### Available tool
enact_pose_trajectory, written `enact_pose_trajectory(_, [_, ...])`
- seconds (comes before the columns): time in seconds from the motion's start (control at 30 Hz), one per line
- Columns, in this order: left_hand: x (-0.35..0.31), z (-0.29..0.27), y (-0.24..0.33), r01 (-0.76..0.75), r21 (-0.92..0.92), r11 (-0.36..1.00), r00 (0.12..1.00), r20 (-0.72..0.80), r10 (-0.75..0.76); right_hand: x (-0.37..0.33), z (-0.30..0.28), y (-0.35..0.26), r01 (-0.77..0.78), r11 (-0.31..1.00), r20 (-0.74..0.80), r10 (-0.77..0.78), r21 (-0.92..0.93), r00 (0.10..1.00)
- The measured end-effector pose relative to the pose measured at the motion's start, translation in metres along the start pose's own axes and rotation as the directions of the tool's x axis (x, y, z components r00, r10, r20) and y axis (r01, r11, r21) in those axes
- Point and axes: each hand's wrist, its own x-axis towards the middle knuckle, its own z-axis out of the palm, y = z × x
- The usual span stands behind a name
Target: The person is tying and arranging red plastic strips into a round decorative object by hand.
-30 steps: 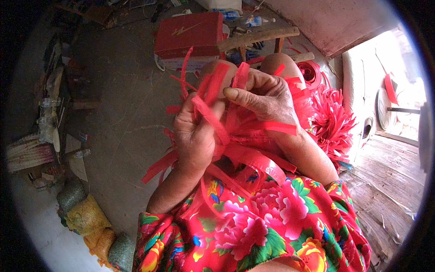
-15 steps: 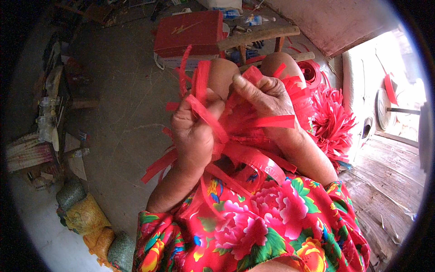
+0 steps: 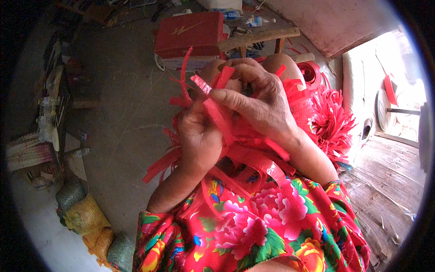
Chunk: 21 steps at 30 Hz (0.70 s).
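My left hand (image 3: 198, 136) is closed around a bunch of red plastic strips (image 3: 216, 115), with loose ends poking out above and beside it. My right hand (image 3: 267, 102) reaches across from the right, its thumb against the shiny end of one red strip (image 3: 200, 84) and its fingers curled over another short end. Where the two hands meet, part of the grip is hidden. More red strips (image 3: 256, 158) spread over my lap, on a flowered red cloth (image 3: 253, 222).
A fluffy red strip bundle (image 3: 333, 118) lies at my right, near a red roll (image 3: 309, 75). Ahead are a red box (image 3: 188, 34), a wooden stool (image 3: 260, 37) and plastic bottles (image 3: 256, 21). Stuffed bags (image 3: 86, 213) lie at left; wooden boards (image 3: 385, 181) at right.
My right hand has moved left and turned, bringing its thumb to the strip by my left hand. The strip that stuck out across my right wrist has shifted downward.
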Motion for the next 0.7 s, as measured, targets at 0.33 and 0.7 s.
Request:
enact_pose_trajectory(0.33, [0.002,-0.001,0.006,0.112,-0.034,0.993,0.986,-0.124,-0.115,0.0,-0.01,-0.002,0.27,0.898,-0.275,-0.372,-0.346,0.886])
enact_pose_trajectory(0.7, [0.003,-0.003,0.009,-0.097,0.265,0.959,0.995,-0.009,0.103,-0.004,0.002,-0.03,-0.126,0.987,0.005,0.127,-0.095,0.992])
